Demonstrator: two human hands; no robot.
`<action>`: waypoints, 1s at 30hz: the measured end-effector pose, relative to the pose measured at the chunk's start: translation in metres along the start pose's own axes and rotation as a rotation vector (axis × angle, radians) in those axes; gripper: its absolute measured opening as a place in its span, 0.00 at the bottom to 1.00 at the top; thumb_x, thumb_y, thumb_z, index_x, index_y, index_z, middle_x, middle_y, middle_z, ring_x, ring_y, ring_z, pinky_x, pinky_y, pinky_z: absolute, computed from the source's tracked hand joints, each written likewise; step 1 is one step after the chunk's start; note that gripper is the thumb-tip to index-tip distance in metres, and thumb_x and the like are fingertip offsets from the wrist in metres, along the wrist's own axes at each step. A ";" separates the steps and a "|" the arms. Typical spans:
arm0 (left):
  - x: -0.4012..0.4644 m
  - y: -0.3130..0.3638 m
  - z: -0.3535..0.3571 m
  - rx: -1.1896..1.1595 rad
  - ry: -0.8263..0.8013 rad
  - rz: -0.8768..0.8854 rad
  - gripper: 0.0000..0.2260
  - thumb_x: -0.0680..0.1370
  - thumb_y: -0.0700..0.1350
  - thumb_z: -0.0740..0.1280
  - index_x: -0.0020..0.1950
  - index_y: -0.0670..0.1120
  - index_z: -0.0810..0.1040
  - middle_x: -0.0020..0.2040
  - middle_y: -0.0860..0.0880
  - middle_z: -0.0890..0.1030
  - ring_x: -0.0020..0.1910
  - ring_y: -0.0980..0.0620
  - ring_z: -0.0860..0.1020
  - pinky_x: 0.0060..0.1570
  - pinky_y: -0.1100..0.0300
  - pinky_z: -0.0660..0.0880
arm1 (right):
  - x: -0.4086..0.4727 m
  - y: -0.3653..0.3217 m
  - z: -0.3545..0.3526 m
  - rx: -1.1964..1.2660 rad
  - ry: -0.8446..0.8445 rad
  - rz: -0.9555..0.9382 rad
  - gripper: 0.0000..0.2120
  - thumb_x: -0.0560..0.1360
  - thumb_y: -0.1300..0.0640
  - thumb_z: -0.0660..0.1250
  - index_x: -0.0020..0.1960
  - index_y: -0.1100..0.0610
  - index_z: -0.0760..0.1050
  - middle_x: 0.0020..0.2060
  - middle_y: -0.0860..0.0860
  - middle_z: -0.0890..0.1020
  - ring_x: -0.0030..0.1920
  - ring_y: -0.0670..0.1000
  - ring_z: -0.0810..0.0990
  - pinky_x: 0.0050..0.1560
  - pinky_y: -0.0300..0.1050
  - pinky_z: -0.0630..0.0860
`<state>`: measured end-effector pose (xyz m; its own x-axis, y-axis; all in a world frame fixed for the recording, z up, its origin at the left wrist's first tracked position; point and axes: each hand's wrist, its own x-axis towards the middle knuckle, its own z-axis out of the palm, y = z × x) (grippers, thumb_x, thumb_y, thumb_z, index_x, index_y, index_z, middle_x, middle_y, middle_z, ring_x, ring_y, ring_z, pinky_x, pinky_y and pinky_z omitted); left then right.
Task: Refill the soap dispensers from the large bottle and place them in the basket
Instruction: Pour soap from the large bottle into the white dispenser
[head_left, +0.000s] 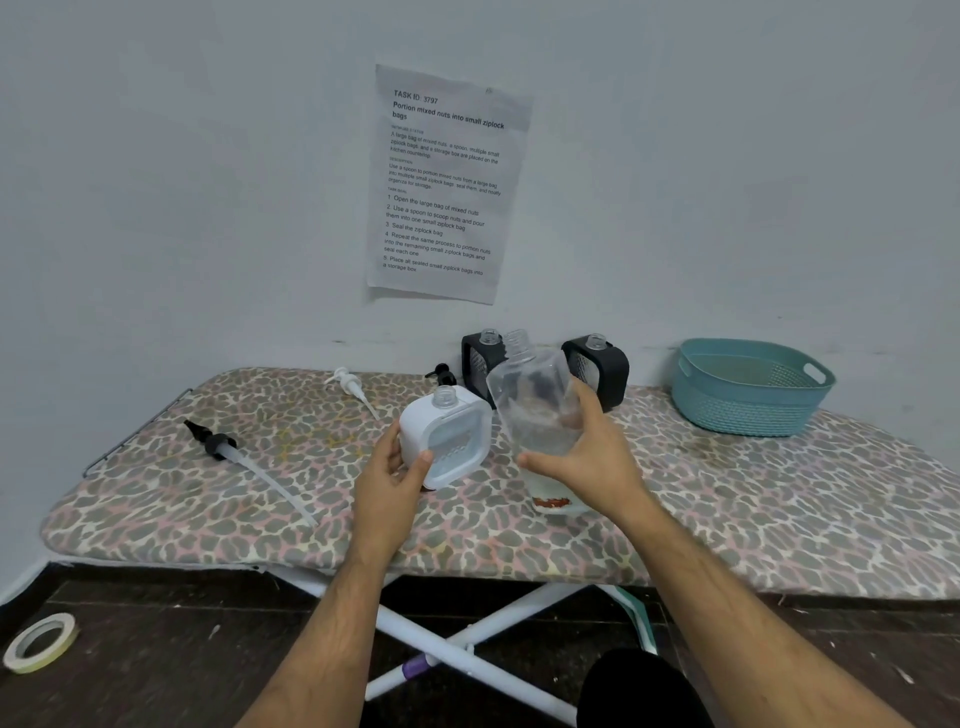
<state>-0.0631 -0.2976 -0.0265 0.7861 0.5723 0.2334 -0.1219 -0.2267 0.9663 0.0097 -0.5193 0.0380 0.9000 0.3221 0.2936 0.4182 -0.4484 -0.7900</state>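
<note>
My left hand (395, 470) grips the white soap dispenser (452, 434), which stands uncapped on the ironing board (753, 514). My right hand (592, 447) holds the large clear bottle (535, 400), open-necked and slightly tilted, just right of the white dispenser. Two black dispensers stand uncapped behind them against the wall, one (480, 358) on the left and one (600, 366) on the right, both partly hidden by the bottle. The teal basket (748, 387) sits at the board's far right.
A black pump with a long tube (228, 449) lies on the left of the board. A white pump (353, 387) and another black pump (441, 373) lie near the back. A tape roll (41, 642) is on the floor at lower left.
</note>
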 end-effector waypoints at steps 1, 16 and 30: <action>0.000 0.000 0.000 0.001 0.001 -0.003 0.27 0.79 0.46 0.69 0.77 0.53 0.65 0.62 0.55 0.74 0.59 0.57 0.75 0.39 0.71 0.77 | -0.001 0.002 0.001 0.034 0.020 0.013 0.51 0.62 0.47 0.82 0.77 0.46 0.56 0.67 0.43 0.72 0.62 0.46 0.74 0.63 0.46 0.73; 0.003 -0.004 0.000 0.037 0.013 -0.018 0.28 0.78 0.50 0.70 0.76 0.54 0.66 0.65 0.53 0.76 0.62 0.53 0.77 0.52 0.55 0.81 | 0.007 0.037 0.006 0.246 0.319 0.154 0.39 0.65 0.51 0.81 0.64 0.44 0.58 0.57 0.43 0.71 0.57 0.48 0.76 0.61 0.48 0.74; 0.002 -0.002 0.000 0.027 0.004 -0.003 0.28 0.78 0.47 0.70 0.76 0.53 0.66 0.66 0.51 0.76 0.62 0.53 0.76 0.53 0.57 0.80 | 0.010 0.054 0.009 0.203 0.422 0.245 0.49 0.59 0.43 0.81 0.70 0.41 0.55 0.68 0.52 0.72 0.61 0.55 0.77 0.55 0.62 0.80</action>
<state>-0.0608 -0.2960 -0.0280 0.7839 0.5765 0.2306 -0.1027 -0.2459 0.9638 0.0401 -0.5331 -0.0061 0.9570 -0.1545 0.2454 0.1948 -0.2844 -0.9387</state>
